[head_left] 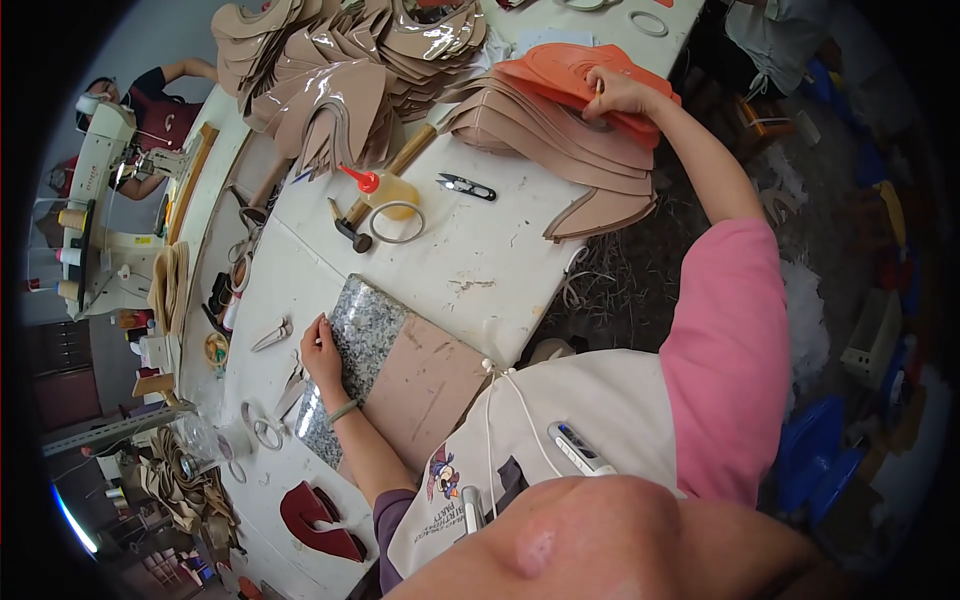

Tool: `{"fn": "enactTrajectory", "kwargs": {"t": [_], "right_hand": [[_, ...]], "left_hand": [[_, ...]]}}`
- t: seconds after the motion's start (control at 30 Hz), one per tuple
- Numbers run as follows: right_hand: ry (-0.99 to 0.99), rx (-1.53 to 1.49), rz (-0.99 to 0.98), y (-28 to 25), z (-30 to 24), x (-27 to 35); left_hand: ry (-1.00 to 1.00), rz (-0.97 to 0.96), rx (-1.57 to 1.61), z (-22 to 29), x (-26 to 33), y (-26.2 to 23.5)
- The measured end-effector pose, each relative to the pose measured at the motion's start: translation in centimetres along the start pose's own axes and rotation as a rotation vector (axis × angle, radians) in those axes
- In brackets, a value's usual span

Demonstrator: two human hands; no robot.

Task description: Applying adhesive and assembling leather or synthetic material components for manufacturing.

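My right hand (612, 93) reaches far forward to a pile of orange shoe-upper pieces (555, 72) and pinches the top piece's edge. Beneath that pile lies a fanned stack of beige upper pieces (530, 140), hanging partly over the table edge. My left hand (320, 350) rests at the left edge of a speckled granite slab (365, 325), fingers loosely curled, with nothing visible in them. A worn brownish board (425, 385) covers the slab's right part, close to my apron.
Ahead lie a hammer (350, 230), a yellow glue bottle (392, 195) with a red tip, a tape ring (398, 238) and thread snips (466, 187). More beige pieces (325, 95) are heaped behind. Dark red pieces (318, 522) lie near left. A sewing machine (110, 190) and co-worker (170, 120) are beyond.
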State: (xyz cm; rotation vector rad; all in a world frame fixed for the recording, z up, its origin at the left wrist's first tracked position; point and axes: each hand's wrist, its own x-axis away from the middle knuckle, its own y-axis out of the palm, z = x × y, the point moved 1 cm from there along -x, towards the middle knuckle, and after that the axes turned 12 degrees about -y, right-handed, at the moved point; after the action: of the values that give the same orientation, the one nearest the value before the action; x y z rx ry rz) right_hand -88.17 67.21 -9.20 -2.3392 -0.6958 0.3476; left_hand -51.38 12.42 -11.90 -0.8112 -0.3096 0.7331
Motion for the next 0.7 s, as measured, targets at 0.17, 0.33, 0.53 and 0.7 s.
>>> {"fn": "enactTrajectory", "kwargs": {"t": [0.17,0.33,0.53,0.7], "right_hand": [[0.093,-0.367,0.049,-2.0,1.7,-1.1],[-0.078,-0.374,0.364,-4.8,0.5,1.1],[-0.507,-0.195,0.399,0.8,-18.6,5.3],[-0.817,-0.195,0.045,18.2,-32.8,8.5]], "left_hand": [[-0.036,-0.083,0.025,0.1,-0.5,0.0],[0.134,0.332,0.249,3.7,0.1,-0.2],[0.123,-0.513,0.979,13.7,7.4,1.4],[0.449,-0.637,1.282,15.3,14.8,1.2]]}}
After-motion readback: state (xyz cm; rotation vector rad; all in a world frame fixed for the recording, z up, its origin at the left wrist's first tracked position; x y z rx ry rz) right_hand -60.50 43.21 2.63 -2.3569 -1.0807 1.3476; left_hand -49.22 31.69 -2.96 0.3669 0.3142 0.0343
